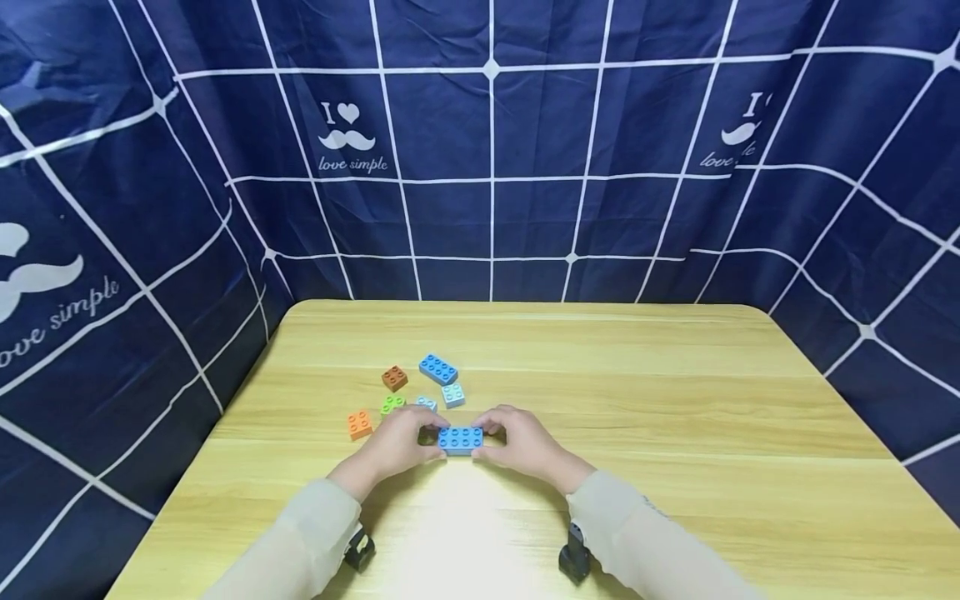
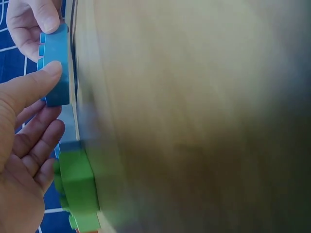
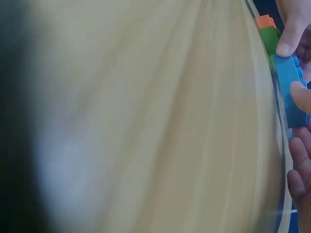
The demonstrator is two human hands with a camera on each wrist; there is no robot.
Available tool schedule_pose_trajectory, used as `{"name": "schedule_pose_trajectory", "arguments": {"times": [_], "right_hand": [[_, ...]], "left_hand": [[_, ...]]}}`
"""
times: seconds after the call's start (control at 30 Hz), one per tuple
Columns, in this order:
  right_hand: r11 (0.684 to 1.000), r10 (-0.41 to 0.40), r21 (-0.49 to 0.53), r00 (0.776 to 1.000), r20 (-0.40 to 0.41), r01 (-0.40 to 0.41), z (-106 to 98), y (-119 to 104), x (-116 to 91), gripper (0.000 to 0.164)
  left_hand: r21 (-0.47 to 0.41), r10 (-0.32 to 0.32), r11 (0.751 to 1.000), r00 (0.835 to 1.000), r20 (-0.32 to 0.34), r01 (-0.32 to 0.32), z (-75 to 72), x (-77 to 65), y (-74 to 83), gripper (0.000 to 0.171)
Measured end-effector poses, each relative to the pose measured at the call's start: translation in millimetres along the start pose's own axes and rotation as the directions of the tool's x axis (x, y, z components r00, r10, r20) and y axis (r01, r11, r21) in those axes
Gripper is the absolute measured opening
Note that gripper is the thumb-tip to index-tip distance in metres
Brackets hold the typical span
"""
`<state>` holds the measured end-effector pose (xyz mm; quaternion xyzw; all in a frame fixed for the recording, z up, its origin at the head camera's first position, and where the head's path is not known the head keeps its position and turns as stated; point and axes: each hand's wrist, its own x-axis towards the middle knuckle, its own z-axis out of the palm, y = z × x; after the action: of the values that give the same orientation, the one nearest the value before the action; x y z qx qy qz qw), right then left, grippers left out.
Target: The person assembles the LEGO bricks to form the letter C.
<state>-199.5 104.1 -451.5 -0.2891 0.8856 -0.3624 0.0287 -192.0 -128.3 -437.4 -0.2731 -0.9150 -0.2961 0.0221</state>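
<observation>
A blue eight-stud toy building brick [image 1: 461, 441] is held between both hands, its studs facing up. My left hand [image 1: 399, 443] pinches its left end, thumb on the near side and fingers behind. At the opposite end my right hand [image 1: 525, 446] pinches it in the same way. Both thumbs lie on the brick's flat side in the left wrist view, where the blue brick [image 2: 57, 73] stands close over the table. Just behind the left hand are a green brick [image 1: 392, 405] and a light blue brick [image 1: 426, 403], each partly hidden by it.
On the wooden table [image 1: 637, 383], an orange brick [image 1: 360, 425] lies left of the left hand. Farther back are a brown brick [image 1: 394, 378], another blue eight-stud brick [image 1: 438, 369] and a second light blue brick [image 1: 453, 395]. Dark blue curtains [image 1: 450, 217] surround the table's back and sides.
</observation>
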Motion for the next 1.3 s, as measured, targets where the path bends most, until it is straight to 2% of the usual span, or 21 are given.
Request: {"name": "schedule_pose_trajectory", "arguments": {"times": [0.27, 0.53, 0.77, 1.03, 1.3], "right_hand": [[1.0, 0.005, -0.011, 1.0, -0.021, -0.006, -13.7, 13.9, -16.6, 0.037], [1.0, 0.013, -0.018, 0.999, -0.053, -0.014, -26.3, 27.5, -37.3, 0.036], [1.0, 0.01, -0.017, 0.998, -0.057, -0.011, -35.1, 35.2, -51.2, 0.036], [0.999, 0.009, -0.041, 0.998, -0.057, -0.012, -39.9, 36.9, -60.9, 0.036], [0.999, 0.007, -0.041, 0.998, -0.066, -0.01, -38.3, 40.6, -64.4, 0.037]], "left_hand": [[0.006, 0.043, 0.999, 0.999, 0.034, -0.043, 11.9, 12.7, 12.0, 0.038], [0.019, 0.082, 0.996, 0.993, 0.085, -0.083, 22.1, 25.7, 30.9, 0.038], [0.05, 0.139, 0.988, 0.986, 0.091, -0.144, 32.2, 33.5, 40.6, 0.036], [0.061, 0.157, 0.984, 0.98, 0.119, -0.165, 40.3, 37.3, 44.9, 0.036], [0.052, 0.165, 0.984, 0.98, 0.116, -0.172, 42.6, 37.2, 48.1, 0.036]]}}
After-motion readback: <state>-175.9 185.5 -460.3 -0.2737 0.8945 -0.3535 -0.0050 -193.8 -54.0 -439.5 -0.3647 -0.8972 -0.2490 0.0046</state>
